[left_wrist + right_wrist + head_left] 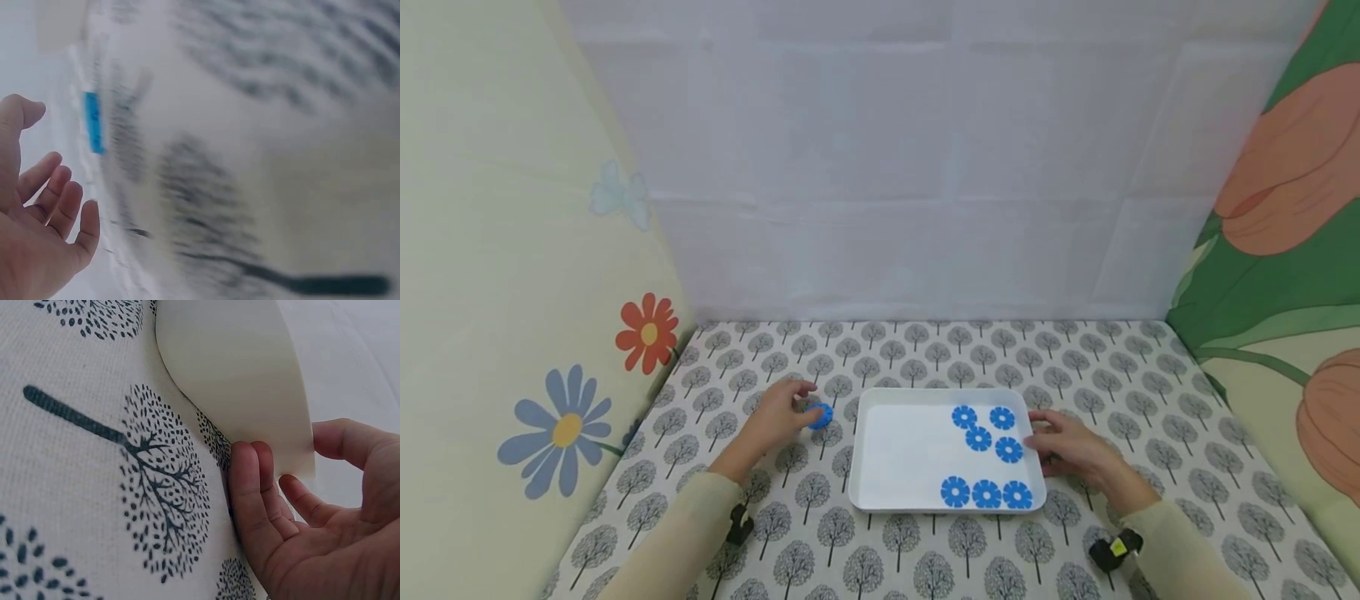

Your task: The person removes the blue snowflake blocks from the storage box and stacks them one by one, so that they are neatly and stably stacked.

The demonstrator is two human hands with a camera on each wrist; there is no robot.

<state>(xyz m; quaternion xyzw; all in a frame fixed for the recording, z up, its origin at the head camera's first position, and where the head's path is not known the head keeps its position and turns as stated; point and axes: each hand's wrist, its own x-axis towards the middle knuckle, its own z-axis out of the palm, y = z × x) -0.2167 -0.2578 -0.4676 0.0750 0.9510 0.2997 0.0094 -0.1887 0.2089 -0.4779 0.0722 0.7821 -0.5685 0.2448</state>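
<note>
A blue notched plastic disc (822, 416) lies on the tree-print cloth left of the tray, and my left hand (778, 414) is over its left side. In the left wrist view the disc (94, 122) shows edge-on beyond the spread thumb and bent fingers, apart from them. My right hand (1071, 450) holds the right end of a white rectangular tray (871, 454). The right wrist view shows its thumb at the rim and its fingers (250, 487) against the outer wall. Several matching discs (987, 494) lie flat in the tray's right half.
Tree-patterned cloth (932, 575) covers the table. A pale hanging sheet (925, 167) closes off the back, and flower-printed panels stand at the left (490, 292) and right (1300, 308). Both wrists wear black straps.
</note>
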